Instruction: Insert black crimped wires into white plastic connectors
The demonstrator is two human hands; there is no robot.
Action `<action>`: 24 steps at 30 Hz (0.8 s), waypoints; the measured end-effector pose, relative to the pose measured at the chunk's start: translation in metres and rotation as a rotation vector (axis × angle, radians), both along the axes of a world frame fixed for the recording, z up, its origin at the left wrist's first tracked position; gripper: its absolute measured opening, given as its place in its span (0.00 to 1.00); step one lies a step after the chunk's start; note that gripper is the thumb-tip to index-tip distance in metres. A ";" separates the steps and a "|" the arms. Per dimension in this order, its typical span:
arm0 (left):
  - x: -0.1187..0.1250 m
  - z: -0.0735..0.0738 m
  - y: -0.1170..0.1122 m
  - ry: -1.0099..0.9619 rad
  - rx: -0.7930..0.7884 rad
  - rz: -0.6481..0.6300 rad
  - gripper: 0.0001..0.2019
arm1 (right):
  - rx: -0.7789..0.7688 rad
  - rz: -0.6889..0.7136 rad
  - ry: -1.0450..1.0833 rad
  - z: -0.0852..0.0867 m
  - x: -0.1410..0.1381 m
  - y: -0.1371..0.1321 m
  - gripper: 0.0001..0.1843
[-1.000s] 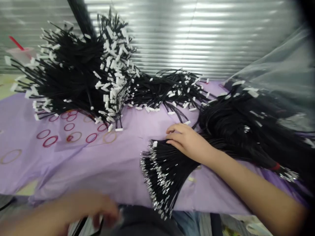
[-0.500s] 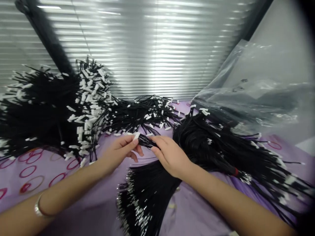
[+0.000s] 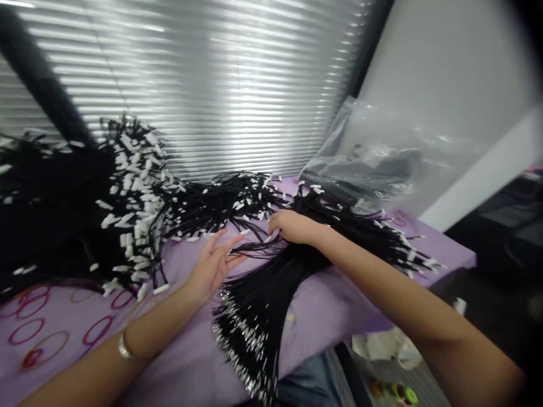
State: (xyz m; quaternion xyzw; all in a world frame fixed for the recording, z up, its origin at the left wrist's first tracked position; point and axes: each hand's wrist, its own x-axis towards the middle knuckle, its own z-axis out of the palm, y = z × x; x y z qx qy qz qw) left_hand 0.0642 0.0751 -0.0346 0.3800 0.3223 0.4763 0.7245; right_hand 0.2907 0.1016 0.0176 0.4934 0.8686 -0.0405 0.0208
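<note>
One purple-covered tabletop (image 3: 339,305). One crinkled clear-plastic bag (image 3: 360,155), two o'clock. One fan of silver-tipped black wires (image 3: 269,291), six o'clock. Left hand (image 3: 210,265), eight o'clock: grip released, splayed. Right hand (image 3: 291,226), centre: grip clenched on one slim bunch (image 3: 257,249).

Left forearm (image 3: 163,322): slanting in from eight o'clock. Left hand (image 3: 212,268): standing open, fingers spreading and pointing toward two o'clock. Right forearm (image 3: 382,288): slanting in from four o'clock. Right hand (image 3: 294,226): sitting higher, at two o'clock from the left, fingers curling downward.
</note>
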 end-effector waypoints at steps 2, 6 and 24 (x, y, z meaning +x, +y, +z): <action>-0.001 -0.001 0.000 -0.016 0.039 0.010 0.24 | -0.088 0.037 -0.101 0.003 -0.007 0.011 0.13; -0.003 -0.001 0.003 -0.034 0.070 0.005 0.26 | -0.184 0.055 -0.253 0.002 -0.015 0.029 0.15; 0.002 -0.006 0.001 0.386 0.104 -0.099 0.17 | 0.723 -0.500 -0.037 0.160 0.016 0.014 0.33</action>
